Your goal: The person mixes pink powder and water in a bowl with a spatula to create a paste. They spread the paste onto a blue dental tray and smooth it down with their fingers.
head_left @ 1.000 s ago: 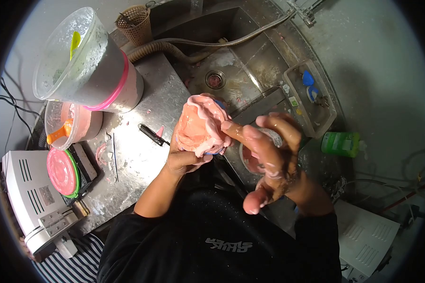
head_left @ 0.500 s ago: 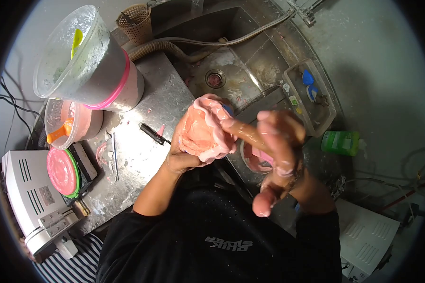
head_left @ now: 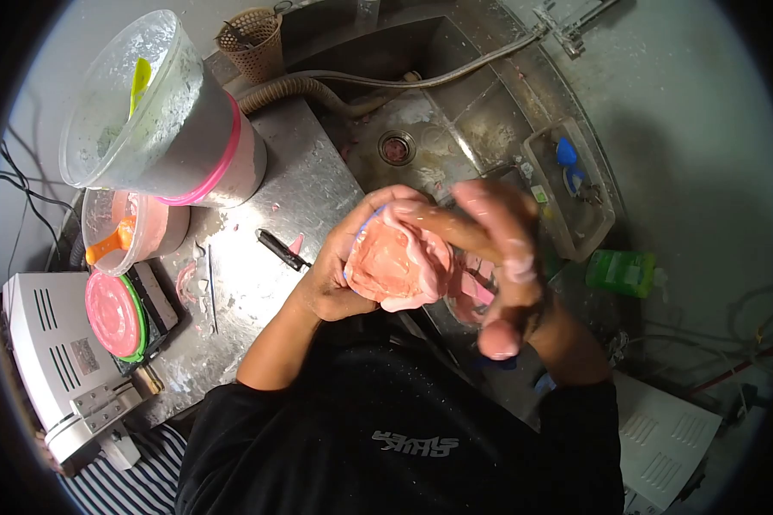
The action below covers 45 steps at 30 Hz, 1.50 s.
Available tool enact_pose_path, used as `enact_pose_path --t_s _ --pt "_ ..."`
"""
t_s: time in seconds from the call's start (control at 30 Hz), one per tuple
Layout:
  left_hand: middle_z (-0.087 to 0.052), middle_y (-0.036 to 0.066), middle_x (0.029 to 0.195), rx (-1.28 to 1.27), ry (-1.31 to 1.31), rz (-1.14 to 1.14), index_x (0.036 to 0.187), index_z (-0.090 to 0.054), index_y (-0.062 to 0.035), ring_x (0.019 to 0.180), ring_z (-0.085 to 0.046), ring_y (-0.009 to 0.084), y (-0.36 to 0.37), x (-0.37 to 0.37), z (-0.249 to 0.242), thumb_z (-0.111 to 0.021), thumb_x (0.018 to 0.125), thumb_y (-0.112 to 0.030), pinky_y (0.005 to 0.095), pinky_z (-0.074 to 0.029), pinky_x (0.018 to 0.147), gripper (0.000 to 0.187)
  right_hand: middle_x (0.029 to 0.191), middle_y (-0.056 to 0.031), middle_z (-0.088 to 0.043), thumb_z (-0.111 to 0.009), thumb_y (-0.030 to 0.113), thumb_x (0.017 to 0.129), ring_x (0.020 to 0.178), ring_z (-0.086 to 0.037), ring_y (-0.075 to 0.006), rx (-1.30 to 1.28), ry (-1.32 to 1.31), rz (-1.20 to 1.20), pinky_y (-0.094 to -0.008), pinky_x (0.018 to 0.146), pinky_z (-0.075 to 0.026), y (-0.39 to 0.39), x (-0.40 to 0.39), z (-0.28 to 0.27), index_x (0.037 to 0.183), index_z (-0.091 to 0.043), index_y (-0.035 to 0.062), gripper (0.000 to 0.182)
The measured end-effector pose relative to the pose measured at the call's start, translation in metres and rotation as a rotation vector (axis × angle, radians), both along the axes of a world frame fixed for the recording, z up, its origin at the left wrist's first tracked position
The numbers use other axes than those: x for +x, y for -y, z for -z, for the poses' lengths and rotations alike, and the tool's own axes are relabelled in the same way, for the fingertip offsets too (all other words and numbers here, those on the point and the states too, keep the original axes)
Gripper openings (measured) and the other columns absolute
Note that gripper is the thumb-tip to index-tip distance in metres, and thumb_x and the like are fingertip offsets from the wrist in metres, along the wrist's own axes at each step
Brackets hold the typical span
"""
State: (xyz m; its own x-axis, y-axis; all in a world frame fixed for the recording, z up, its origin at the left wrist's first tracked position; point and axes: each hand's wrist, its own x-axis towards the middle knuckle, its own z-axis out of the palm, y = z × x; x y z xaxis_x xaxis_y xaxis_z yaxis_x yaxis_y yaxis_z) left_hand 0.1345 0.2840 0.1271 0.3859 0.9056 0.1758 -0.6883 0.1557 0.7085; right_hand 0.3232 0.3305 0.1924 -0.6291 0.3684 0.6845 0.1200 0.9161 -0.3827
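My left hand point(head_left: 328, 276) is wrapped around a pink mould point(head_left: 395, 262) that looks like a dental impression filled with soft, wet paste. A thin blue-violet edge shows along its left side. My right hand point(head_left: 511, 249) is smeared with pink and slightly blurred. Its fingers are apart, and one fingertip touches the paste at the mould's upper rim. Partly hidden below that hand is a bowl point(head_left: 465, 311) with pink residue inside.
A steel sink point(head_left: 438, 112) with a drain and hose lies ahead. On the counter at left stand a clear bucket point(head_left: 180, 112), a tub with an orange scoop point(head_left: 112, 240), a pink-topped scale point(head_left: 116, 316) and a black-handled knife point(head_left: 282, 249). A green bottle point(head_left: 620, 273) is at right.
The mould has shifted right and tilted in my left hand, whose fingers now show behind its top. My right hand has moved slightly left, its finger reaching further over the paste.
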Motion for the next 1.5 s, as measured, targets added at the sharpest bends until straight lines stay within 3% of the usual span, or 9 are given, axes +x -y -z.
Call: enact_pose_path --t_s 0.33,0.53,0.7,0.73,0.83,1.0,1.2,1.37,1.5 --pt "-0.05 0.006 0.127 0.034 -0.121 -0.005 0.138 -0.032 -0.0037 0.116 -0.051 0.0164 -0.014 -0.005 -0.003 -0.065 0.055 0.005 0.0315 -0.037 0.101 0.09 0.121 -0.0235 -0.055 -0.018 0.064 0.091 0.118 -0.045 -0.0301 -0.085 -0.042 -0.046 -0.0419 0.093 -0.038 -0.023 0.003 0.012 0.142 -0.021 0.003 0.08" --pt "-0.051 0.01 0.121 0.033 -0.179 -0.189 0.139 -0.028 -0.0008 0.105 -0.056 0.0183 -0.033 0.007 0.008 -0.061 0.065 -0.002 0.0323 -0.045 0.091 0.081 0.124 -0.0187 -0.049 -0.043 0.025 0.095 0.11 -0.051 -0.0244 -0.966 -0.63 0.591 -0.036 0.086 -0.045 -0.149 0.061 0.042 0.133 -0.034 -0.0017 0.047" --pt "-0.053 0.009 0.118 -0.143 -0.183 -0.245 0.141 -0.025 -0.0015 0.1 -0.058 0.0153 -0.038 0.02 0.006 -0.062 0.07 0.002 0.0252 -0.048 0.079 0.08 0.125 -0.0233 -0.049 -0.042 0.021 0.094 0.108 -0.055 -0.0328 -1.374 -0.881 0.194 -0.0428 0.087 -0.048 -0.247 0.09 0.076 0.126 -0.039 -0.0068 0.042" --pt "-0.054 0.009 0.117 -0.176 -0.181 -0.271 0.142 -0.025 -0.0016 0.099 -0.058 0.0144 -0.038 0.022 0.004 -0.061 0.071 0.003 0.0232 -0.048 0.076 0.08 0.123 -0.024 -0.051 -0.04 0.021 0.094 0.108 -0.056 -0.0339 -1.283 -0.644 0.616 -0.0417 0.086 -0.048 -0.247 0.091 0.082 0.122 -0.043 -0.0078 0.04" --pt "-0.056 0.009 0.116 -0.139 -0.114 -0.265 0.141 -0.026 -0.0017 0.099 -0.058 0.0128 -0.038 0.019 0.006 -0.064 0.075 -0.001 0.0211 -0.047 0.071 0.076 0.112 -0.0204 -0.061 -0.035 0.02 0.097 0.098 -0.059 -0.0246 -0.425 0.24 1.026 -0.0358 0.084 -0.047 -0.208 0.101 0.077 0.123 -0.046 -0.0052 0.038" --pt "-0.055 0.01 0.119 -0.081 0.018 -0.248 0.138 -0.03 -0.0002 0.101 -0.059 0.0178 -0.032 0.017 0.005 -0.068 0.078 -0.007 0.0287 -0.048 0.084 0.071 0.123 -0.0196 -0.057 -0.044 0.029 0.094 0.116 -0.048 -0.0288 -0.341 -0.261 0.208 -0.0359 0.1 -0.033 -0.035 0.017 0.026 0.133 -0.037 -0.0067 0.054" --pt "-0.056 0.008 0.112 -0.05 0.007 -0.372 0.129 -0.037 0.0007 0.093 -0.058 0.0123 -0.024 0.044 0.0 -0.072 0.08 -0.012 0.0259 -0.048 0.078 0.061 0.136 -0.0223 -0.045 -0.045 0.035 0.094 0.132 -0.028 -0.0316 -0.071 -0.165 0.24 -0.0411 0.106 -0.023 0.007 0.008 0.033 0.139 -0.028 -0.0038 0.062" --pt "-0.056 0.003 0.104 -0.011 -0.044 -0.386 0.124 -0.04 0.0005 0.081 -0.053 0.0039 -0.013 0.037 -0.004 -0.074 0.079 -0.013 0.0161 -0.044 0.064 0.058 0.139 -0.0246 -0.04 -0.043 0.036 0.095 0.129 -0.031 -0.0381 -0.031 0.007 0.27 -0.0441 0.104 -0.025 0.016 0.028 0.019 0.145 -0.016 0.0099 0.063" --pt "-0.054 0.007 0.115 -0.034 -0.038 -0.365 0.132 -0.034 0.0021 0.092 -0.055 0.0092 -0.006 0.04 -0.01 -0.074 0.078 -0.012 0.021 -0.046 0.075 0.068 0.141 -0.0266 -0.034 -0.043 0.036 0.095 0.127 -0.034 -0.0404 -0.022 -0.219 0.125 -0.0461 0.104 -0.025 0.006 0.022 0.022 0.146 -0.012 0.0161 0.064"
